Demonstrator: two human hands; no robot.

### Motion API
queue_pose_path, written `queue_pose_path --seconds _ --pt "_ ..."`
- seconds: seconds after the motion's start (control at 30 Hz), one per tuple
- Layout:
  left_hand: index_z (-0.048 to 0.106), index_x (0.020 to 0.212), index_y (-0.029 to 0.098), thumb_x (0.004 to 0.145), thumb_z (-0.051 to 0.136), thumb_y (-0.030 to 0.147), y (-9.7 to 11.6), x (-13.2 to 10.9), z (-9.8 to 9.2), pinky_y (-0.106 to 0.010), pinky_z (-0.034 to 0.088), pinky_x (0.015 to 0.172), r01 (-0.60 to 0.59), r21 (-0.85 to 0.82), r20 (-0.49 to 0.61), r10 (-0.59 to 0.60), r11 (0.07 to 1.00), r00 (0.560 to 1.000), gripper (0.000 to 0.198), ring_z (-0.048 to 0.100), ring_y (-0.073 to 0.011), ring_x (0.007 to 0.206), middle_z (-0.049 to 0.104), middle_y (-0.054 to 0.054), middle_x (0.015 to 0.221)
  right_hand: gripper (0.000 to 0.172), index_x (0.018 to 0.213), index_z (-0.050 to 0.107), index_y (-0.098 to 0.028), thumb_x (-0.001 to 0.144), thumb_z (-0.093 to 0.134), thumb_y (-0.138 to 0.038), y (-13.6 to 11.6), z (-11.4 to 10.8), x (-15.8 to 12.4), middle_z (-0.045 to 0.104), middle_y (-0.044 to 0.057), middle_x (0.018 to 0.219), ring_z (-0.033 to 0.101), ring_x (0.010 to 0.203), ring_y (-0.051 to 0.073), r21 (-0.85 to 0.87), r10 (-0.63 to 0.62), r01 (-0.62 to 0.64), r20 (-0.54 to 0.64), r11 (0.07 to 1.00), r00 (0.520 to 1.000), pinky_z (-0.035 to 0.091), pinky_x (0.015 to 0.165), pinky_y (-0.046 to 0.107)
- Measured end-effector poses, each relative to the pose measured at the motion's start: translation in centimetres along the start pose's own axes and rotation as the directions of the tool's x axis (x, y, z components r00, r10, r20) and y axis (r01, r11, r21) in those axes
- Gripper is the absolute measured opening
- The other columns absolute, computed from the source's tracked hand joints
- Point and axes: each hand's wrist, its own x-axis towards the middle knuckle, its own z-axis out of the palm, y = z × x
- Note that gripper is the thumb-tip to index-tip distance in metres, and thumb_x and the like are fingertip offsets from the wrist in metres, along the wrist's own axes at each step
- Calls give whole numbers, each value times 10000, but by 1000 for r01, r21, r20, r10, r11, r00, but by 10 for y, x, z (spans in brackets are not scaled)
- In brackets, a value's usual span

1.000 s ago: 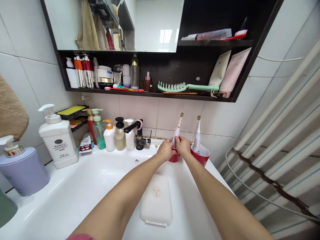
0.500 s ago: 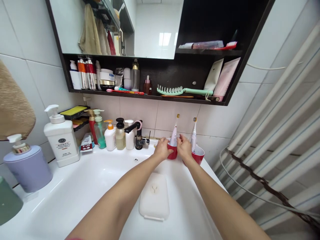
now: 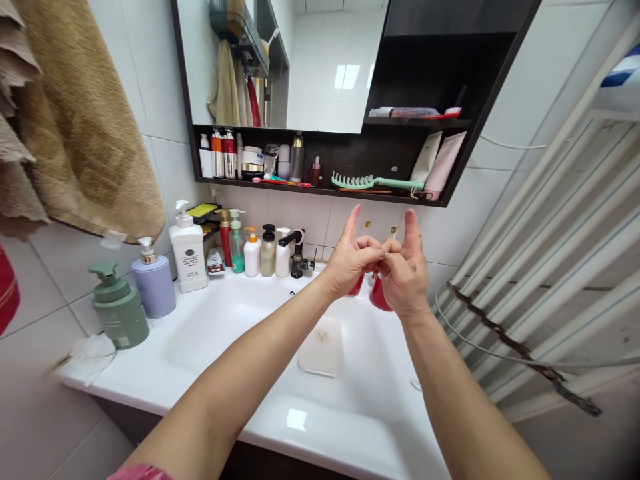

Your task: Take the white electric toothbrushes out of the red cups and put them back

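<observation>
My left hand (image 3: 350, 263) and my right hand (image 3: 407, 277) are raised above the basin's far right side, fingertips meeting. On each, one finger points up while others are bent inward and pressed together; anything between them is hidden. Behind them stand two red cups, the left cup (image 3: 356, 287) mostly covered and the right cup (image 3: 380, 295) partly covered. Above the fingers show the yellowish heads of the left toothbrush (image 3: 368, 225) and the right toothbrush (image 3: 393, 230). Nearer me, a whitish rounded case (image 3: 320, 350) lies in the white sink (image 3: 225, 347).
A black faucet (image 3: 299, 257) rises at the back, beside several pump bottles (image 3: 253, 257). Further left are a white bottle (image 3: 189, 257), a purple one (image 3: 154, 287) and a green one (image 3: 120, 310). A dark cabinet (image 3: 357, 157) hangs above; white pipes (image 3: 525, 267) line the right.
Both hands have left the left red cup and come up and towards me, fingertips now together. The camera view has shifted, showing more of the left side and the sink's front edge.
</observation>
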Motion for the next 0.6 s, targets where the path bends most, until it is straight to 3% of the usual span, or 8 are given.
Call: queue_pose_path --seconds 0.2,0.27,0.33,0.43,0.53,0.6 --pt "58 1157 277 552 549 143 -3 -20 -7 -150 297 446 52 -29 -64 -54 998 996 790 356 -10 399 417 108 502 613 1141 227 -268 571 410 -135 9 6 -20 323 -108 421 307 353 49 62 103 -101 -28 993 994 269 365 173" --pt "196 1106 210 582 539 274 -4 -21 -12 -150 286 420 104 -80 -155 -115 991 981 630 366 -19 386 433 89 491 476 1065 331 -229 597 418 -205 11 6 -23 365 -96 441 340 354 49 108 196 -189 -59 976 979 287 367 180" --pt "387 886 141 626 411 473 -2 -19 -16 -147 237 362 199 -146 -222 -228 969 948 423 335 -23 334 418 65 434 261 832 469 -185 632 391 -333 10 7 -22 412 -66 464 365 353 51 150 302 -287 -86 946 950 298 360 192" --pt "362 519 151 605 154 642 6 -12 -17 -153 125 304 365 -150 -162 -387 919 908 539 231 -24 248 330 51 313 403 452 385 -171 644 293 -513 4 9 -15 388 -45 384 321 293 46 129 391 -378 -107 917 914 260 315 194" --pt "290 425 165 567 73 681 8 -5 -13 -154 82 307 440 -59 -93 -444 896 891 577 179 -20 223 272 50 265 483 359 255 -181 624 256 -584 3 13 -10 270 -62 279 236 243 39 8 391 -393 -122 919 912 180 281 185" --pt "284 413 165 552 51 690 0 -4 -13 -157 84 313 481 19 -142 -474 877 869 590 178 -19 224 264 51 263 487 350 228 -188 620 247 -593 12 12 -13 238 -66 259 224 241 42 -98 396 -410 -134 907 908 178 282 188"
